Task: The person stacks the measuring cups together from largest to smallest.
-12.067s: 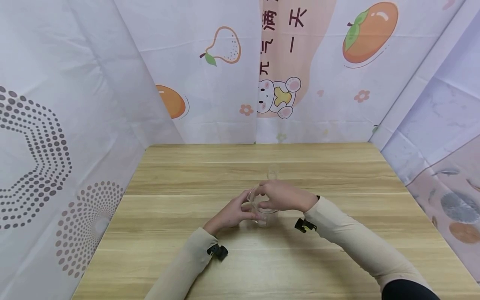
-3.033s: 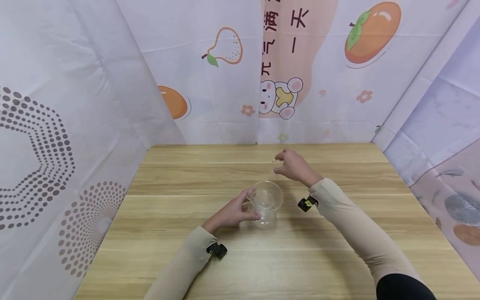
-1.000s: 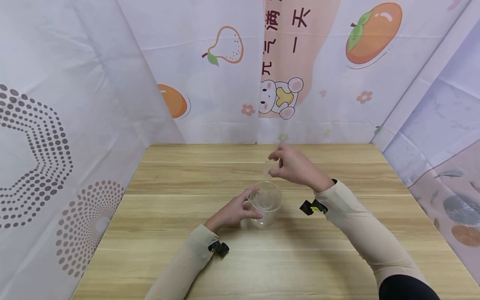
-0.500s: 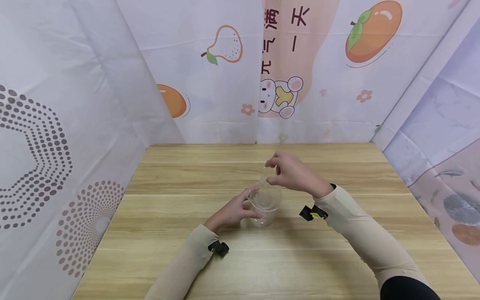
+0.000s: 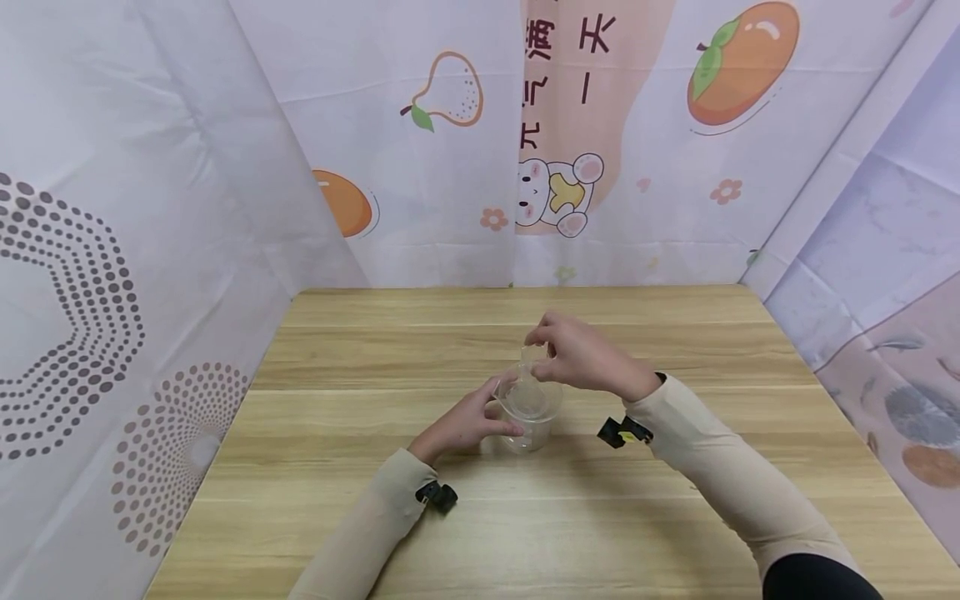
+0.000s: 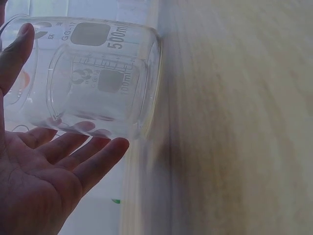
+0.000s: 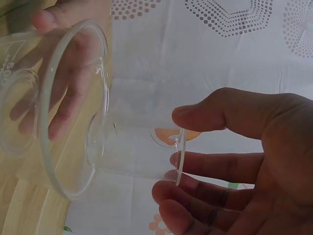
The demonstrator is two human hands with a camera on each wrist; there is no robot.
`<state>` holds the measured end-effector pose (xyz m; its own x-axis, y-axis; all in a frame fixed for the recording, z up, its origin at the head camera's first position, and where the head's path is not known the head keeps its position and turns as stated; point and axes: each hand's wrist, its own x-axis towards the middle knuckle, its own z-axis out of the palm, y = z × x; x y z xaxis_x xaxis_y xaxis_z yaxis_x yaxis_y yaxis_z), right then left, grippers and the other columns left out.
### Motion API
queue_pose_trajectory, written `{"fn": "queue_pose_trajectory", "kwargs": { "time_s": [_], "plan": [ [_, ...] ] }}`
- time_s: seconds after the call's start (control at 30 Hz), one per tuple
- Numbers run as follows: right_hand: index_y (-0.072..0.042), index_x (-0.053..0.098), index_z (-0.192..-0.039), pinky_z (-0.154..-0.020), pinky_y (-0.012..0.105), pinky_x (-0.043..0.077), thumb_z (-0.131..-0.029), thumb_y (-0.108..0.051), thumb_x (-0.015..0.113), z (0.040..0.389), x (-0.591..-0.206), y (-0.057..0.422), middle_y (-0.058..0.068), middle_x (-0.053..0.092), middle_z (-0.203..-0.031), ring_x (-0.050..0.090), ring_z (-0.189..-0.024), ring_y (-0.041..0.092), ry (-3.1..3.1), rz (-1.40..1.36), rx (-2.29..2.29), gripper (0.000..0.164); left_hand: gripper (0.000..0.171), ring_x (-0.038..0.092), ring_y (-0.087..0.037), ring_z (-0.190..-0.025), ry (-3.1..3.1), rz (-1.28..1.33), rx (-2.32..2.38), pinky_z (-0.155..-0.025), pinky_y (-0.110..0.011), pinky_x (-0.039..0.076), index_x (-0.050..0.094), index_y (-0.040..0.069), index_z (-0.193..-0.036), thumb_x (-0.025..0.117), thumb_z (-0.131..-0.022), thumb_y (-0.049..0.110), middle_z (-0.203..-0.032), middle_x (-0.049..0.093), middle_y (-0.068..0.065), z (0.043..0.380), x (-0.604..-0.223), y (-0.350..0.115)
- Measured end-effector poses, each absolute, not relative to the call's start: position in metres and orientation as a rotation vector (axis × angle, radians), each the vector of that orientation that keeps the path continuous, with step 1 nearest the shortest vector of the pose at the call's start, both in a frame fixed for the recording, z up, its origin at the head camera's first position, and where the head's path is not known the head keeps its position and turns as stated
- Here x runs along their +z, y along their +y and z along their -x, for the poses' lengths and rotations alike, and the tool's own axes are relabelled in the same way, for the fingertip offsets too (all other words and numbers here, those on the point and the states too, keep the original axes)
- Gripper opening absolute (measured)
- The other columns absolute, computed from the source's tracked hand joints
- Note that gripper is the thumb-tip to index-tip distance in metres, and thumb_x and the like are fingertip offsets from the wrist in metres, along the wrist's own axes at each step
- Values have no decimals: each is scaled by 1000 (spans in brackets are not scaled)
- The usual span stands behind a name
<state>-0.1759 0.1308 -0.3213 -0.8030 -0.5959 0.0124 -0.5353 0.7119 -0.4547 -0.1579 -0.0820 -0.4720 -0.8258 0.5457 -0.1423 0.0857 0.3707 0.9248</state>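
A clear glass beaker marked 500 ml [image 6: 115, 36] stands upright on the table, held by my left hand [image 5: 461, 425] with thumb and fingers around its left side. Inside it sits a smaller glass beaker marked 100 ml [image 6: 98, 83]. My right hand [image 5: 585, 354] pinches the rim of another small clear beaker [image 7: 182, 159] between thumb and fingers. This small beaker hangs bottom down over the far side of the large beaker's mouth [image 7: 46, 122], its base at about rim height. Glass edges overlap, so whether the two touch is hard to tell.
The wood-grain table [image 5: 375, 350] extends around the hands. Behind it hangs a white curtain [image 5: 420, 200] with fruit prints, and more curtains close off the left and right sides. A black camera sits on each wrist.
The small beaker, earlier standing behind the large one, was picked up by my right hand, brought over the large beaker and lowered toward its mouth. My left hand stays on the large beaker.
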Motion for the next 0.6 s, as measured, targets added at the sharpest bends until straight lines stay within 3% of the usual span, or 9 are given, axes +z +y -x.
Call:
{"fn": "queue_pose_trajectory", "kwargs": {
  "time_s": [0.6],
  "plan": [
    [1, 69, -113, -59, 23, 46, -80, -15, 74, 174, -332, 127, 10, 64, -101, 55, -74, 15, 2776, 975, -584, 37, 89, 37, -27, -142, 2219, -562, 1452, -114, -50, 38, 25, 33, -153, 78, -82, 38, -156, 37, 3, 158, -471, -82]
  ]
}}
